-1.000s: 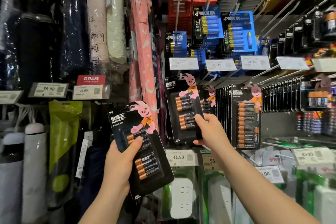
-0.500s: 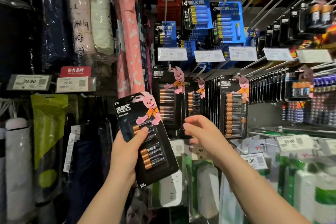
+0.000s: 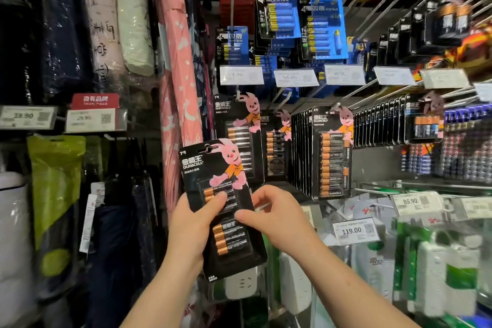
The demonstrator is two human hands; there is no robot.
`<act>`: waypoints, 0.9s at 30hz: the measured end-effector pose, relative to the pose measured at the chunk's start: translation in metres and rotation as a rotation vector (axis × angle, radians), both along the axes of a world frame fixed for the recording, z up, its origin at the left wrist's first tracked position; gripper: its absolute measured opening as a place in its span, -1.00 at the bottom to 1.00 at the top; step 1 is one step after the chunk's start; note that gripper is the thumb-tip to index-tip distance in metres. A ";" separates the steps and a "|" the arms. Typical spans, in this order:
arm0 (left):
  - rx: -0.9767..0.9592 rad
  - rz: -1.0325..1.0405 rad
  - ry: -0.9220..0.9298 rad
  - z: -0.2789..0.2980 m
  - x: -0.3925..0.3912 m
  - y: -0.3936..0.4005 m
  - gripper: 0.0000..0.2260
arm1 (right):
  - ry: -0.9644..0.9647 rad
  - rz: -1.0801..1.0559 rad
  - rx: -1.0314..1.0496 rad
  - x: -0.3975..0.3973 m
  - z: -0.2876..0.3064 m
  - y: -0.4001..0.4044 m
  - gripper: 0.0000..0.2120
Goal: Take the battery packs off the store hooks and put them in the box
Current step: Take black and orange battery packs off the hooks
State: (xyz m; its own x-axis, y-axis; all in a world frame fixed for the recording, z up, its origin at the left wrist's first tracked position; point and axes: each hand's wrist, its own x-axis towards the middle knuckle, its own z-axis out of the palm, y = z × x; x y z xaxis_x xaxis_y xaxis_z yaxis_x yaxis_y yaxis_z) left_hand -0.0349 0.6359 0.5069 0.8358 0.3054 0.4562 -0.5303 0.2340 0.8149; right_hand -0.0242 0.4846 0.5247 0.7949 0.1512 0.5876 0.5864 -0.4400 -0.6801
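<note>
Hooks of battery packs across the store wall, one pack off and in my hands.

Rows of black packs (image 3: 331,152) hang on the hooks ahead, blue packs (image 3: 323,28) above them, price tags (image 3: 295,78) between. My left hand (image 3: 193,224) grips the loose battery pack (image 3: 226,210) by its left edge, thumb across the front; my right hand (image 3: 278,214) pinches its right edge with curled fingers. It tilts slightly, held in front of the hanging rows.

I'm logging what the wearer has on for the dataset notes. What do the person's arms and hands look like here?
Both forearms are bare as far as the frame shows: no sleeves, gloves or watch visible. The left hand and right hand show no rings or markings. Fingernails look short and unpainted.
</note>
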 end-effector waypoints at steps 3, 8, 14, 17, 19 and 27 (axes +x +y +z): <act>0.012 -0.040 0.000 0.000 -0.001 -0.002 -0.73 | -0.014 -0.017 0.038 0.002 -0.001 0.001 -0.79; -0.001 -0.108 0.002 0.002 -0.002 -0.003 -0.70 | -0.031 0.012 0.145 -0.001 -0.004 0.004 -0.85; -0.019 -0.151 -0.008 0.014 -0.001 -0.001 -0.70 | -0.064 0.023 0.378 0.006 0.010 0.007 -0.89; -0.017 -0.116 -0.024 0.021 -0.003 0.006 -0.77 | -0.006 0.047 0.485 0.019 0.024 0.005 -0.87; -0.024 -0.072 -0.028 0.022 -0.004 0.014 -0.78 | 0.025 0.058 0.533 0.023 0.035 0.001 -0.89; -0.103 0.040 -0.024 0.020 -0.009 0.047 -0.83 | 0.036 0.054 0.585 0.043 0.058 -0.001 -0.79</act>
